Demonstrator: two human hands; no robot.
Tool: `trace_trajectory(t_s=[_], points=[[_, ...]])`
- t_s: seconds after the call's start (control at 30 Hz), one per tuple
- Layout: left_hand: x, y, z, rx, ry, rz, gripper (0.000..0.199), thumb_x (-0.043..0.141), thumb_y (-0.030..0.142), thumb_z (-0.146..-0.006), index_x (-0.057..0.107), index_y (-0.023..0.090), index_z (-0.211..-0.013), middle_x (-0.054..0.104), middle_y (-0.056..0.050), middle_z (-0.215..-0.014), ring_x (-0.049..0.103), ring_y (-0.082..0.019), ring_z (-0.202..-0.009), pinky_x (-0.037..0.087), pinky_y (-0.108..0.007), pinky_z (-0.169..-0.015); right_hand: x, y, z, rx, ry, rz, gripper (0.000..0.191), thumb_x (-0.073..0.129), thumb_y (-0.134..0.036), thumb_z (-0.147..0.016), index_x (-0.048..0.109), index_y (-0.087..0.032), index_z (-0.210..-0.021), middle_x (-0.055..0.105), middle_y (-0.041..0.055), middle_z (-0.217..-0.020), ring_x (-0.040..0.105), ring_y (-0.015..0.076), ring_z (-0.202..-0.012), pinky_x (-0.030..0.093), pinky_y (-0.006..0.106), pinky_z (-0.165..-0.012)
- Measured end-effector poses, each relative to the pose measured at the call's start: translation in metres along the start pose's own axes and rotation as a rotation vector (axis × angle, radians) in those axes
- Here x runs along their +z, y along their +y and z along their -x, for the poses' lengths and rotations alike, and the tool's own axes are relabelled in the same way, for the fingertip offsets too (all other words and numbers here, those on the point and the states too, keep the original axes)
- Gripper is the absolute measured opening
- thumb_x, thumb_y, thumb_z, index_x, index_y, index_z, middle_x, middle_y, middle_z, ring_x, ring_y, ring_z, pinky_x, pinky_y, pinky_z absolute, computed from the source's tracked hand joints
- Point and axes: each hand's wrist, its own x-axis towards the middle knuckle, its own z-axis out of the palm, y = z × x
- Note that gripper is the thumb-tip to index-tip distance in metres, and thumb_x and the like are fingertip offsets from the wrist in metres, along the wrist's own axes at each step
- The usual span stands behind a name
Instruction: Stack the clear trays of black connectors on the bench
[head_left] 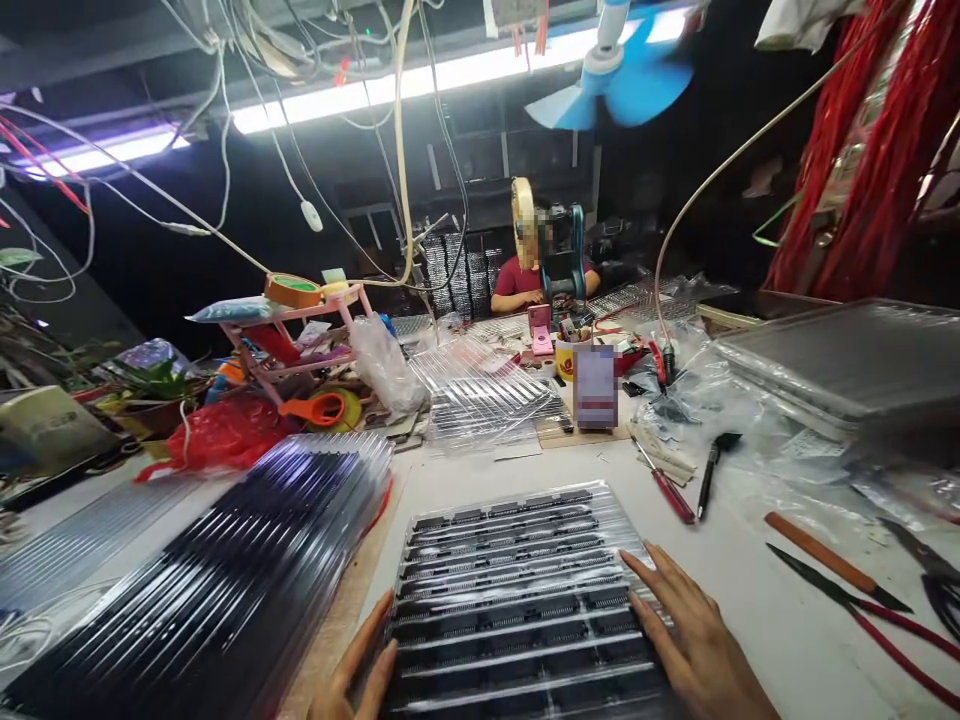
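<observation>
In front of me lies a flat bundle of clear plastic tubes [517, 600] filled with black chips with rows of fine pins. My left hand [360, 660] holds its left edge, thumb and fingers against the side. On the opposite edge, my right hand [690, 630] grips the bundle, with two fingertips resting on the upper surface. The undersides of both hands are hidden. To the left, a longer stack of similar tubes [225, 560] with dark contents lies slanted on the table.
Right of the bundle lie a red-handled screwdriver [671, 492], a black-handled tool [712, 475], a wooden-handled blade [832, 560] and red-handled pliers [847, 605]. Behind stand a phone [596, 388] and loose clear tubes [487, 400]. A person [517, 285] sits across the table.
</observation>
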Motion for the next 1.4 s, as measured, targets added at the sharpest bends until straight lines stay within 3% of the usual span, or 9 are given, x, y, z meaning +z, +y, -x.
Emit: trace_trajectory(t_s=[0.2,0.33,0.47,0.57,0.73,0.9,1.1,1.2,1.4], points=[[0.024,0.047,0.023,0.039,0.135,0.158,0.042,0.059,0.038,-0.084,0.057,0.030,-0.126,0.053,-0.001,-0.136,0.041,-0.021,-0.130,0.026,-0.036,-0.113,-0.028,-0.018,-0.003,0.300,0.019,-0.454,0.036,0.049,-0.040,-0.092,0.060,-0.022,-0.121,0.048,0.0082,-0.137,0.046,0.0271,-0.124,0.037,0.047,-0.105],[0.027,0.071,0.028,0.115,0.205,0.354,0.042,0.063,0.026,-0.082,0.059,0.029,-0.124,0.047,-0.004,-0.141,0.059,-0.015,-0.105,0.043,-0.026,-0.097,-0.044,-0.033,-0.007,0.409,0.109,-0.621,0.037,0.055,-0.037,-0.089,0.056,-0.027,-0.125,0.048,0.0020,-0.138,0.041,0.0253,-0.128,0.027,0.045,-0.111],[0.013,0.090,0.026,0.347,0.576,0.528,0.045,0.064,0.006,-0.075,0.065,0.029,-0.113,0.050,0.000,-0.138,0.056,-0.005,-0.082,0.047,-0.014,-0.078,-0.049,-0.041,-0.006,0.411,0.219,-0.715,0.045,0.057,-0.034,-0.088,0.051,-0.023,-0.131,0.053,0.0063,-0.131,0.049,0.0276,-0.120,0.036,0.047,-0.106],[-0.004,0.096,0.021,0.409,0.814,0.563,0.045,0.063,0.000,-0.071,0.068,0.029,-0.106,0.058,0.004,-0.125,0.053,-0.003,-0.075,0.047,-0.012,-0.072,-0.044,-0.035,-0.001,0.425,0.147,-0.622,0.045,0.057,-0.036,-0.088,0.050,-0.026,-0.131,0.053,0.0051,-0.130,0.052,0.0267,-0.115,0.038,0.048,-0.104],[-0.021,0.095,0.016,0.188,0.639,0.652,0.047,0.060,-0.001,-0.071,0.066,0.027,-0.108,0.067,0.000,-0.104,0.060,-0.008,-0.086,0.050,-0.016,-0.076,-0.035,-0.021,0.005,0.411,-0.022,-0.487,0.038,0.052,-0.038,-0.091,0.053,-0.027,-0.127,0.056,0.0041,-0.124,0.052,0.0246,-0.113,0.040,0.045,-0.102],[-0.016,0.103,0.013,0.193,0.565,0.684,0.049,0.057,-0.005,-0.069,0.066,0.024,-0.106,0.070,-0.001,-0.098,0.061,-0.009,-0.101,0.050,-0.013,-0.079,-0.036,-0.020,0.003,0.314,-0.019,-0.443,0.035,0.049,-0.036,-0.092,0.055,-0.023,-0.124,0.057,0.0061,-0.120,0.052,0.0238,-0.111,0.039,0.044,-0.100],[-0.014,0.107,0.002,0.261,0.676,0.593,0.041,0.051,0.000,-0.083,0.066,0.034,-0.099,0.066,0.017,-0.082,0.057,-0.001,-0.103,0.042,-0.013,-0.094,-0.037,-0.021,0.001,0.275,-0.031,-0.424,0.030,0.048,-0.036,-0.093,0.060,-0.022,-0.116,0.059,0.0072,-0.116,0.053,0.0253,-0.110,0.041,0.044,-0.097],[-0.011,0.101,-0.003,0.209,0.706,0.621,0.038,0.059,0.002,-0.077,0.066,0.029,-0.103,0.065,0.010,-0.078,0.060,-0.009,-0.103,0.039,-0.026,-0.106,-0.037,-0.022,0.000,0.274,-0.036,-0.415,0.030,0.047,-0.037,-0.093,0.061,-0.022,-0.114,0.059,0.0075,-0.117,0.052,0.0260,-0.111,0.043,0.044,-0.095],[-0.005,0.099,-0.006,0.034,0.472,0.744,0.043,0.060,0.006,-0.074,0.061,0.017,-0.115,0.064,-0.008,-0.106,0.058,-0.026,-0.113,0.037,-0.044,-0.108,-0.040,-0.024,-0.001,0.308,-0.052,-0.438,0.031,0.046,-0.036,-0.093,0.060,-0.023,-0.118,0.058,0.0073,-0.119,0.052,0.0258,-0.112,0.042,0.044,-0.097]])
